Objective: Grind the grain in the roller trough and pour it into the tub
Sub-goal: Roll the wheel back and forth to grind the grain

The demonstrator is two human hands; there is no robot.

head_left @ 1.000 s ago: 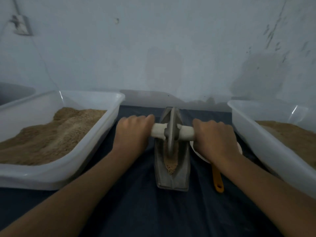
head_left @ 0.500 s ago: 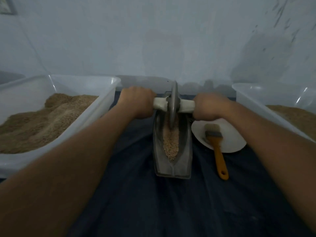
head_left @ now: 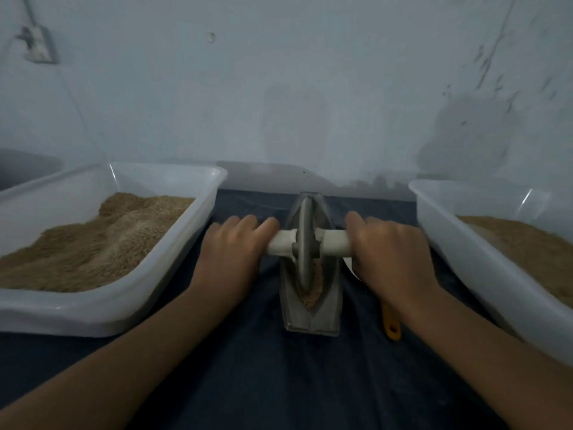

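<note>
A person's two bare forearms reach forward over a counter (head_left: 279,383) draped in dark blue cloth, and everything here is placed relative to the roller trough (head_left: 311,318), a narrow, boat-shaped vessel of dull grey metal lying lengthwise in the middle. A thin metal disc wheel (head_left: 304,243) stands on edge inside the trough's groove, with a pale, smooth cylindrical axle handle (head_left: 333,243) running through its hub to either side. The left hand (head_left: 231,252) lies over the handle's end left of the trough, fingers fairly straight and pressing on it; the right hand (head_left: 389,252) curls its grip round the handle's end right of the trough. Holding both ends this way likely keeps the wheel upright and lets weight bear evenly on it. The grain (head_left: 313,294), tan and gritty, shows as a small heap in the groove at the trough's near end, just in front of the wheel. Left of the trough sits a white translucent plastic tub (head_left: 198,243) heaped with coarse brown meal (probably where ground grain goes). Right of the trough is a second, similar tub (head_left: 449,243), also holding tan material. Just right of the trough, partly hidden under the right wrist, an orange handle (head_left: 391,327) pokes out, with a sliver of a white plate (head_left: 348,268).
</note>
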